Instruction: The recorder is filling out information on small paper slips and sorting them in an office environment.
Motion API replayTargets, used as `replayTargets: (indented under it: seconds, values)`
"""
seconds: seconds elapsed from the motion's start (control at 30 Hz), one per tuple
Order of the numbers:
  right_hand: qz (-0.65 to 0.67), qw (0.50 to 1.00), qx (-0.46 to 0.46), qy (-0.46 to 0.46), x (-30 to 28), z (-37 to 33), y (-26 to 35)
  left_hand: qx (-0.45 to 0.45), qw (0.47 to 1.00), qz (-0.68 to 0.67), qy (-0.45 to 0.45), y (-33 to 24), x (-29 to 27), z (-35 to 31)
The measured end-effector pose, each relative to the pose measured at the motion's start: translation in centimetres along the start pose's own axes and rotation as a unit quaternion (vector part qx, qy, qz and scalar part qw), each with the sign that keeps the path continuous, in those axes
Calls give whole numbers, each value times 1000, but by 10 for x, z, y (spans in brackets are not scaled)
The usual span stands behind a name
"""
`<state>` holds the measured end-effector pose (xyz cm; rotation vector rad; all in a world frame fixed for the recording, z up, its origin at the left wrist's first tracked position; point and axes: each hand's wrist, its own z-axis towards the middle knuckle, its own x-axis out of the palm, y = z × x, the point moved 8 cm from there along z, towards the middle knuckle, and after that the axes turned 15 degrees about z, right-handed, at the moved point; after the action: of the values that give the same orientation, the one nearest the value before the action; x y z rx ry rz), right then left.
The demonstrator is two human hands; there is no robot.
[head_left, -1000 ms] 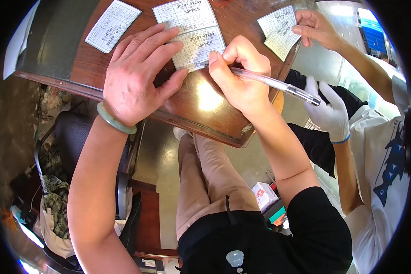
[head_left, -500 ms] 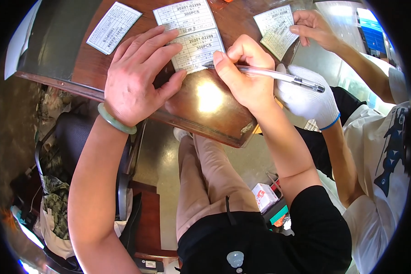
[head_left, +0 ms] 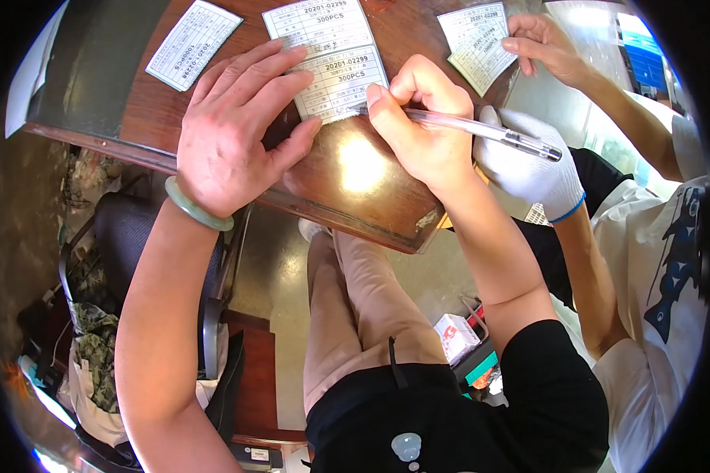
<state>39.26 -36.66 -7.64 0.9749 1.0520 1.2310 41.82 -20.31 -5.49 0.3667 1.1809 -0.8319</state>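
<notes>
A printed paper label (head_left: 343,87) lies on the brown wooden table (head_left: 339,177), joined to or lapped by a second label (head_left: 319,22) beyond it. My left hand (head_left: 241,130) rests palm down with fingers apart, its fingertips pressing the labels' left edge. Closed around a clear-barrelled pen (head_left: 481,128), my right hand (head_left: 426,122) sits at the lower right of the nearer label. The pen's tip touches the label's bottom rows, where small handwritten marks show.
Another label (head_left: 194,46) lies at the far left. At right, a co-worker's bare hand (head_left: 544,47) touches two overlapping labels (head_left: 481,47); their other hand wears a white glove (head_left: 532,162) close beside my right wrist. A dark chair (head_left: 158,244) stands left below the table.
The pen tip has moved slightly left and up along the label's bottom row, and more handwriting shows there. My left hand has shifted a little to the left.
</notes>
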Motion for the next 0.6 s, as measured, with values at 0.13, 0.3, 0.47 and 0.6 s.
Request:
replayTargets:
  seconds: [0.13, 0.3, 0.47, 0.6]
  values:
    - [1, 1000, -2, 0, 1, 0, 0, -2, 1000, 3, 0, 1, -1, -1]
    - [17, 1000, 7, 4, 1, -1, -2, -3, 1000, -3, -1, 0, 0, 0]
    - [6, 1000, -4, -4, -1, -1, -2, 1, 1000, 6, 0, -1, -1, 0]
    - [17, 1000, 4, 12, 0, -1, 0, -2, 1000, -3, -4, 0, 0, 0]
